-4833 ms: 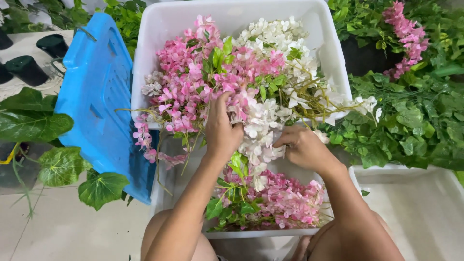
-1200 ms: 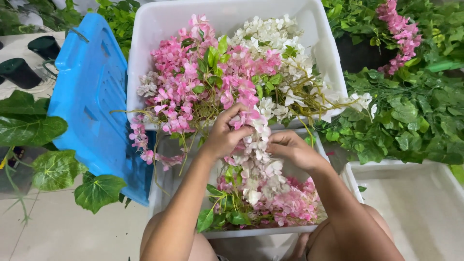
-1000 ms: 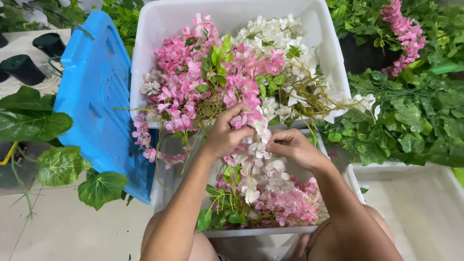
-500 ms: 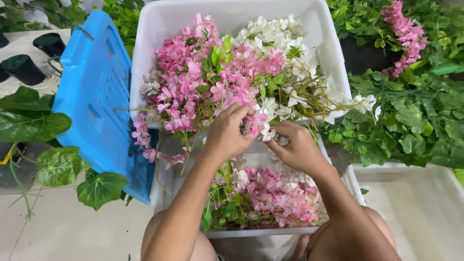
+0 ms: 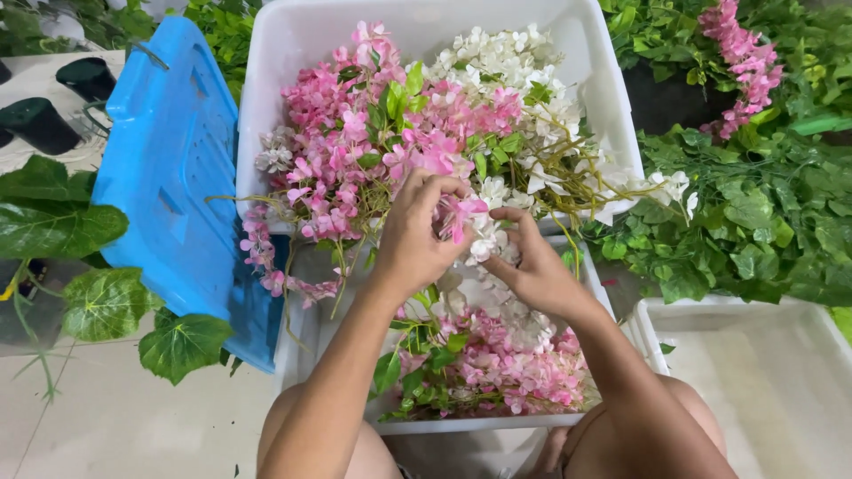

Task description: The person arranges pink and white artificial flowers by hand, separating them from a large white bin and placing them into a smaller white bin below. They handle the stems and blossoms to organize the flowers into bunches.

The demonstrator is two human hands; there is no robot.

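Note:
A big white plastic tub [image 5: 275,106] holds a heap of artificial pink flower sprays [image 5: 355,151] and white flower sprays [image 5: 515,71]. My left hand [image 5: 417,235] is closed around a pink flower sprig [image 5: 461,213] at the tub's near edge. My right hand [image 5: 532,266] pinches a white flower strand [image 5: 486,241] right beside it; the fingertips of both hands almost meet. Below my hands a smaller white bin [image 5: 497,424] contains more pink and white flowers with green leaves.
A blue plastic crate lid [image 5: 169,177] leans at the left beside large green leaves [image 5: 71,231] and black pots [image 5: 40,120]. Green foliage with a pink spray [image 5: 745,53] fills the right. An empty white tray [image 5: 772,372] sits at lower right. My knees are at the bottom.
Both hands rose from the lower bin toward the big tub's edge. The long white strand that hung between them has been gathered up; my left hand now grips a pink sprig.

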